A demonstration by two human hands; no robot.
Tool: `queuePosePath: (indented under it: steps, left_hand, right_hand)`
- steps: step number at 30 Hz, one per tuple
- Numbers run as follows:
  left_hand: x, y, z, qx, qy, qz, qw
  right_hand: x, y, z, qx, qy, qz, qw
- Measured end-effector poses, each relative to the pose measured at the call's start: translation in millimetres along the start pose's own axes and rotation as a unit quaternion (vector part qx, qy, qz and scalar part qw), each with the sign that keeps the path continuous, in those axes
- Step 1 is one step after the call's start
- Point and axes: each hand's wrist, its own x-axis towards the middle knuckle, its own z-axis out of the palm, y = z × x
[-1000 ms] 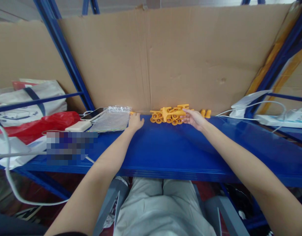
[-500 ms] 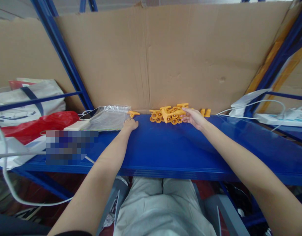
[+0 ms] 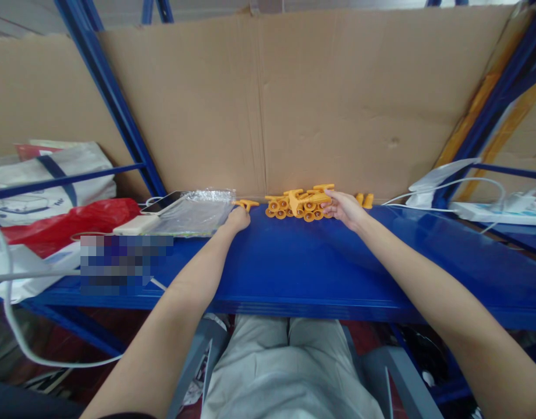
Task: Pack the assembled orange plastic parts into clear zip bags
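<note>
My left hand (image 3: 238, 219) is closed on an orange T-shaped plastic piece (image 3: 247, 204), whose crossbar shows above the fingers. It is at the right end of a clear plastic sleeve (image 3: 195, 214). To the right lies a stack of several similar orange T-shaped pieces (image 3: 296, 203), their round hollow ends facing me, with one piece standing in front. My right hand (image 3: 345, 209) rests against the right end of this stack, thumb and fingers apart and touching the pieces there. Just beyond it stand two small orange pieces (image 3: 364, 201).
The blue shelf (image 3: 294, 267) is backed by a cardboard sheet (image 3: 337, 105). At left lie a phone (image 3: 165, 202), a white box-like item (image 3: 135, 224), a red plastic bag (image 3: 97, 218) and a cloth bag (image 3: 49, 183). A white power strip (image 3: 499, 212) with cables lies at right.
My left hand has moved slightly right and closed around the orange T-shaped piece, which has shifted right with it. The plastic sleeve has shifted a little. My right hand stays at the stack.
</note>
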Motion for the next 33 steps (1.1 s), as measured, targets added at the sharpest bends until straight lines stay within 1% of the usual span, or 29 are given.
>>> queuePosePath:
  steps: [4,9,12,16,18,20,22,25,27,31,32,33]
  left_hand:
    - [-3,4,-4.0,0.006,-0.001,0.037,0.999]
    - [-9,12,-8.7,-0.001,0.01,0.043,0.999]
    - [-15,17,-14.7,-0.005,-0.004,0.041,0.999]
    - [-26,26,-24.5,0.035,-0.035,0.047,0.998]
    - [-30,31,-28.4,0.05,-0.044,0.05,0.997]
    - [-35,35,-31.2,0.051,-0.049,0.052,0.996]
    - [-38,39,-33.4,0.046,-0.047,0.059,0.996]
    - [-42,43,-36.2,0.044,-0.046,0.068,0.996]
    - [-44,45,-37.7,0.043,-0.049,0.072,0.995]
    - [-45,45,-38.5,0.039,-0.048,0.08,0.995]
    - [-45,45,-38.2,0.037,-0.047,0.082,0.995]
    - [-44,45,-37.9,0.034,-0.046,0.084,0.995]
  right_hand:
    - [2,0,-1,0.009,0.01,-0.005,1.0]
    - [6,-1,-7,0.023,0.032,-0.036,0.999]
    - [11,-4,-14,0.013,0.054,-0.078,0.995]
    - [26,-6,-19,-0.02,0.093,-0.152,0.984]
    - [36,-4,-18,-0.058,0.111,-0.193,0.973]
    - [44,-2,-14,-0.127,0.127,-0.24,0.954]
    - [50,0,-8,-0.229,0.135,-0.29,0.919]
    - [52,3,3,-0.404,0.125,-0.332,0.843]
    - [52,5,12,-0.509,0.11,-0.334,0.786]
    - [51,11,28,-0.678,0.065,-0.323,0.657]
    - [50,13,31,-0.705,0.055,-0.314,0.634]
    - [50,14,34,-0.723,0.046,-0.303,0.619]
